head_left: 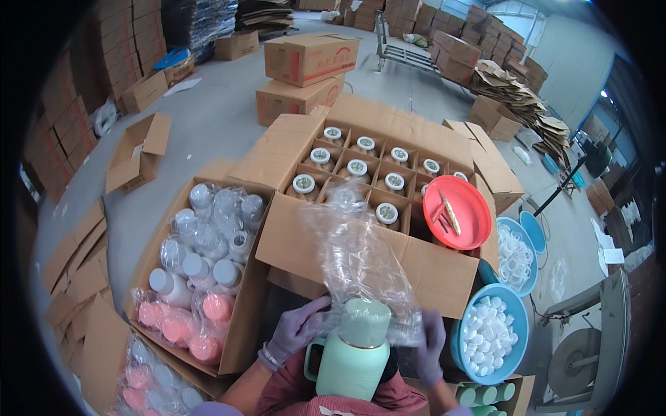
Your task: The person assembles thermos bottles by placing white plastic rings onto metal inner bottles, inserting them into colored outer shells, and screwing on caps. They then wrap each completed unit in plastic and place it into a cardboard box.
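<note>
A mint-green thermos jug (355, 364) with a side handle stands upright against my lap, its top toward the carton. Over its top spreads a clear plastic bag (368, 256), whose far part blurs above the carton's front flap. My left hand (295, 333), in a purple glove, pinches the bag's left edge beside the jug. On the other side my right hand (430, 347), also gloved and somewhat blurred, grips the bag's right edge. Beyond them, a divided carton (416, 260) holds several bottles with white-rimmed round tops (304, 184).
A red basin (479, 232) with small tools sits on the carton's right side. Blue basins of white caps (517, 371) and white rings (533, 277) stand at right. At left, an open box (243, 347) holds bagged grey- and pink-topped bottles. Green jugs (485, 395) lie near right.
</note>
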Available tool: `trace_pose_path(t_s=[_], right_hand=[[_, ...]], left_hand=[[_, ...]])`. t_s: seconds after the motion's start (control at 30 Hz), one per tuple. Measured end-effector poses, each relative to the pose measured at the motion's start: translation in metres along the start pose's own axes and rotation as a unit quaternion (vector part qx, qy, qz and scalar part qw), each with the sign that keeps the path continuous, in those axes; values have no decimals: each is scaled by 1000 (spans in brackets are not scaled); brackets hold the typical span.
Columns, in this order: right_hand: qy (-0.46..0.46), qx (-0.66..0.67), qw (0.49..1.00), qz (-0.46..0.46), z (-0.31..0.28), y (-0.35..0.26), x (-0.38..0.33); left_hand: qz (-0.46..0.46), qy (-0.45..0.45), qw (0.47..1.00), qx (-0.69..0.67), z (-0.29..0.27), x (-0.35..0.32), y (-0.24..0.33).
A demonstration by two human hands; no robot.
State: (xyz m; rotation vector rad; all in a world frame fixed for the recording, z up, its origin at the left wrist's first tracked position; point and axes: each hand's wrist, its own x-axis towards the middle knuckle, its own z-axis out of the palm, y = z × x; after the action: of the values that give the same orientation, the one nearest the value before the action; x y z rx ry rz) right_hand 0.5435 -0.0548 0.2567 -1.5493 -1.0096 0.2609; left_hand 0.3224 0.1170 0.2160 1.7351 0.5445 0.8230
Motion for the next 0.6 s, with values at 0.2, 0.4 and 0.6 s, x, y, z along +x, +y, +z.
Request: trace_pose_path(t_s=[0.2,0.4,0.6], right_hand=[[-353,-127,910,-177,-29,54,-156],[-485,-204,840,-134,-28,30,-140],[-466,-221,843,-153,-18,29,-141]], left_hand=[[-135,-178,974,26,-34,-131,-42],[-168,-192,967,20,-66,-73,15],[-151,-116,977,92,-49,-146,-106]])
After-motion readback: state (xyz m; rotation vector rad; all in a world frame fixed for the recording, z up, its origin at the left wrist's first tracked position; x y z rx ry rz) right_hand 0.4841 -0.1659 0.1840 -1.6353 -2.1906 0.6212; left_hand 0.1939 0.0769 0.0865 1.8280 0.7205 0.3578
